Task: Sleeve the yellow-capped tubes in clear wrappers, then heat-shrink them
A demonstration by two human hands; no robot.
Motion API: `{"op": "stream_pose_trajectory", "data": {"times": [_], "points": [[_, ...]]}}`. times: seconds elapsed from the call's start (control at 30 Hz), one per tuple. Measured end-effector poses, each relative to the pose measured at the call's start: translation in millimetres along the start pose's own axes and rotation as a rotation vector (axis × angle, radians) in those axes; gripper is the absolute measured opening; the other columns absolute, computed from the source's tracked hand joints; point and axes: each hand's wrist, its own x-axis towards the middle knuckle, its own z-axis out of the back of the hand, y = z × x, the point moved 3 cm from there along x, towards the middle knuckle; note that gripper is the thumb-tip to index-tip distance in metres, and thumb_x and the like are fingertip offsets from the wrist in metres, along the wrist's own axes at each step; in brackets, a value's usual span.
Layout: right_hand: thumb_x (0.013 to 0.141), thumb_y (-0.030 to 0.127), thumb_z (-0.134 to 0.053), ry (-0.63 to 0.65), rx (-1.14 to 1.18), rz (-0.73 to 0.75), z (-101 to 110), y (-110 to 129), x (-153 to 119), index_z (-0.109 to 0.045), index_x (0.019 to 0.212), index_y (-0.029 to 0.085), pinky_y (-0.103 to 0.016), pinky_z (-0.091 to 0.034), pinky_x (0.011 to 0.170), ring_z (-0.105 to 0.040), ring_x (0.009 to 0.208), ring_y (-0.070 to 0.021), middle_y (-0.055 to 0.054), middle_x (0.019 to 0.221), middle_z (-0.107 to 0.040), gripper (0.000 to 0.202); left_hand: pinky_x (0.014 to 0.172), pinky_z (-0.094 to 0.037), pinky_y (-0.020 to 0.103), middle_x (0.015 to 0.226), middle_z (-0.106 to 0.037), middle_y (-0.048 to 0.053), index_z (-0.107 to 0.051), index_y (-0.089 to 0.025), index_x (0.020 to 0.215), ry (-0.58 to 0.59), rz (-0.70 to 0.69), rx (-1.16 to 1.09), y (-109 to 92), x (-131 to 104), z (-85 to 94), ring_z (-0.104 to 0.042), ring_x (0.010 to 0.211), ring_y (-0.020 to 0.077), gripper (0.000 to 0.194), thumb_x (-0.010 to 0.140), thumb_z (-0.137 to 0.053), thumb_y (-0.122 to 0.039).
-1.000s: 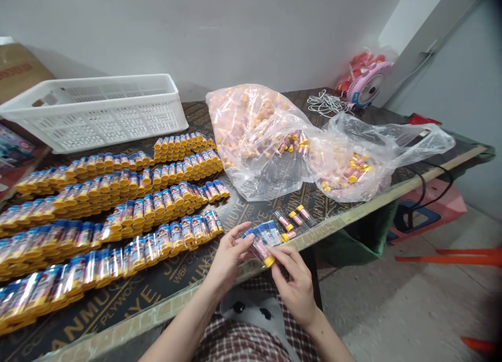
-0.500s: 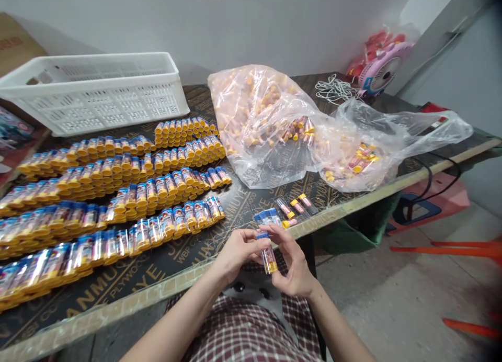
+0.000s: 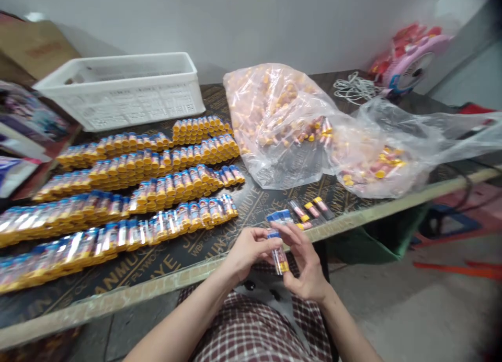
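Observation:
A small clear tube with a blue top end and a yellow bottom end is held between both hands at the table's front edge. My left hand pinches it near its blue end. My right hand curves around its other side, with the thumb at the yellow end. Just behind the hands lie blue caps. Several clear tubes with yellow-capped pink pieces lie beside them. Stacked rows of blue and yellow tubes cover the left of the table.
A white basket stands behind the rows. Clear plastic bags of yellow and pink pieces spread over the middle and right. White cable and a pink fan are at the back right. The taped table edge crosses in front.
The view has turned, so the table and its contents appear further right. Both hands keep hold of the same tube in nearly the same pose.

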Motion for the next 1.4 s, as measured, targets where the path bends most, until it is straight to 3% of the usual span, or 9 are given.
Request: {"op": "stream_pose_trajectory", "data": {"times": [0.13, 0.3, 0.5, 0.67, 0.77, 0.87, 0.93, 1.07, 1.4], "points": [[0.071, 0.022, -0.064, -0.049, -0.048, -0.026, 11.4, -4.4, 6.5, -0.017, 0.142, 0.032, -0.053, -0.036, 0.103, -0.042, 0.127, -0.0313, -0.011, 0.150, -0.023, 0.086, 0.051, -0.041, 0.023, 0.056, -0.060, 0.002, -0.063, -0.013, 0.066, -0.207, -0.146, 0.168, -28.3, -12.5, 34.4, -0.054, 0.049, 0.0121, 0.037, 0.053, -0.078, -0.044], [0.075, 0.023, -0.065, -0.208, -0.015, -0.130, 37.1, -17.5, 7.4, -0.018, 0.143, 0.033, -0.055, -0.038, 0.100, -0.047, 0.122, -0.0311, -0.011, 0.145, -0.034, 0.083, 0.052, -0.038, 0.022, 0.053, -0.056, -0.003, -0.062, -0.016, 0.088, -0.853, -0.394, 0.672, -81.9, -57.8, 125.1, -0.053, 0.051, 0.0130, 0.045, 0.057, -0.075, -0.047], [0.075, 0.026, -0.066, -0.249, -0.064, -0.140, 44.6, -23.5, 5.9, -0.026, 0.141, 0.030, -0.052, -0.041, 0.099, -0.050, 0.119, -0.0297, -0.011, 0.141, -0.040, 0.077, 0.058, -0.035, 0.024, 0.054, -0.057, -0.001, -0.062, -0.019, 0.093, -1.086, -0.199, 1.275, -96.3, -74.5, 184.6, -0.057, 0.059, 0.0177, 0.043, 0.071, -0.060, -0.055], [0.078, 0.027, -0.064, -0.314, -0.131, -0.137, 52.2, -22.4, 9.1, -0.027, 0.141, 0.029, -0.046, -0.044, 0.097, -0.049, 0.120, -0.0269, -0.011, 0.140, -0.041, 0.072, 0.057, -0.032, 0.023, 0.055, -0.052, -0.001, -0.063, -0.016, 0.097, -1.180, -0.450, 1.309, -96.6, -66.7, 140.4, -0.050, 0.054, 0.0146, 0.044, 0.078, -0.054, -0.055], [0.080, 0.027, -0.062, -0.417, -0.219, -0.149, 61.9, -25.6, 11.2, -0.034, 0.138, 0.027, -0.044, -0.046, 0.095, -0.054, 0.114, -0.0243, -0.011, 0.132, -0.048, 0.064, 0.059, -0.035, 0.022, 0.062, -0.058, 0.001, -0.064, -0.015, 0.082, -0.818, -0.599, 1.144, -74.3, -32.8, 87.4, -0.051, 0.057, 0.0126, 0.032, 0.084, -0.051, -0.045], [0.081, 0.028, -0.061, -0.473, -0.410, -0.166, 71.4, -29.9, 14.2, -0.053, 0.122, 0.023, -0.042, -0.049, 0.088, -0.058, 0.103, -0.0233, -0.010, 0.116, -0.059, 0.043, 0.071, -0.039, 0.024, 0.084, -0.066, 0.005, -0.064, -0.017, 0.086, -0.320, -0.495, 1.179, -35.5, 19.2, 34.7, -0.059, 0.077, 0.0164, 0.020, 0.085, -0.052, -0.033], [0.081, 0.029, -0.060, -0.472, -0.533, -0.165, 77.3, -33.3, 16.5, -0.062, 0.109, 0.021, -0.040, -0.050, 0.082, -0.059, 0.097, -0.0226, -0.009, 0.107, -0.062, 0.029, 0.073, -0.039, 0.027, 0.090, -0.064, 0.008, -0.062, -0.017, 0.095, -0.302, -0.388, 1.287, -16.2, 49.4, 17.6, -0.059, 0.083, 0.0200, 0.023, 0.082, -0.056, -0.035], [0.082, 0.029, -0.058, -0.403, -0.725, -0.153, 86.9, -46.2, 20.2, -0.065, 0.101, 0.019, -0.041, -0.049, 0.081, -0.059, 0.090, -0.0229, -0.008, 0.097, -0.066, 0.022, 0.068, -0.037, 0.028, 0.090, -0.063, 0.007, -0.059, -0.018, 0.087, -0.378, -0.272, 1.418, -0.8, 80.5, 15.1, -0.059, 0.083, 0.0211, 0.016, 0.077, -0.062, -0.031], [0.076, 0.025, -0.059, -0.277, -0.937, -0.242, 79.9, -78.6, 37.0, -0.070, 0.086, 0.021, -0.047, -0.046, 0.085, -0.058, 0.081, -0.0258, -0.007, 0.074, -0.066, 0.016, 0.065, -0.033, 0.025, 0.076, -0.064, 0.002, -0.059, -0.018, 0.073, -0.370, -0.363, 1.275, 6.7, 82.6, 28.1, -0.056, 0.073, 0.0160, 0.006, 0.077, -0.061, -0.022]]}}
